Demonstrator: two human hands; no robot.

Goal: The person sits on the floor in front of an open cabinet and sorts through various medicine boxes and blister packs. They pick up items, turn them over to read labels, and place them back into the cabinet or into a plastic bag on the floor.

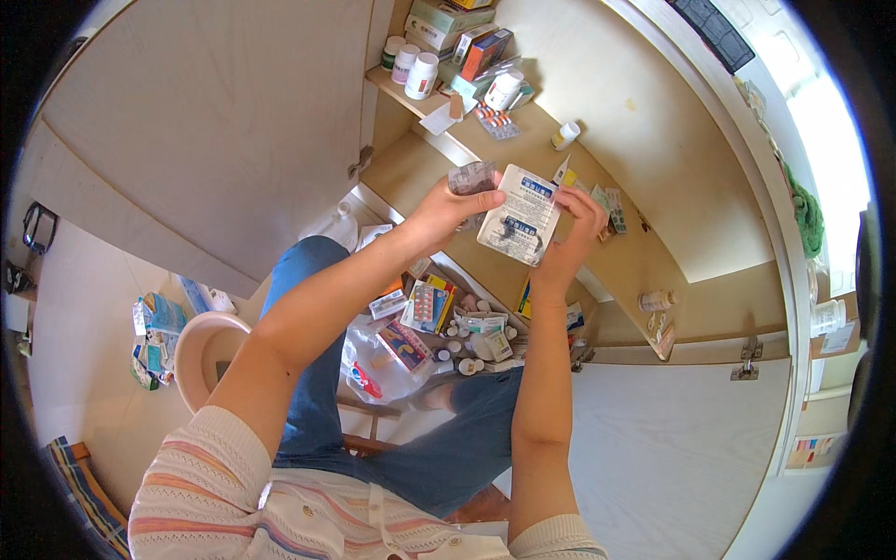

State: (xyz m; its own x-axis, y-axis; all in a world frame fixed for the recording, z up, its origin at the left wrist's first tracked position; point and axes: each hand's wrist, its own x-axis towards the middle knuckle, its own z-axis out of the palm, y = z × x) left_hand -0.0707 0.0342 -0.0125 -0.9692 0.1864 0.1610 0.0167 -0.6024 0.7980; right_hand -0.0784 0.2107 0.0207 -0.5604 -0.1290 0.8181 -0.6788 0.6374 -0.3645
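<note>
A flat white sachet-like packet with blue printed panels and dark smudges is held up before the open cabinet. My left hand pinches its left edge under the thumb. That same hand also grips a crumpled grey, partly see-through wrapper, which shows above and below the fingers. At the packet's right edge, the fingers of my right hand close on it. Beyond the hands, a shelf bears a small bottle with a white cap and a blister strip of orange-and-white capsules.
White pill bottles and medicine boxes crowd the shelf's left end. Below lie a clear plastic bag, boxes and several small bottles. A pale basin stands left of my knee. Cabinet doors hang open on both sides.
</note>
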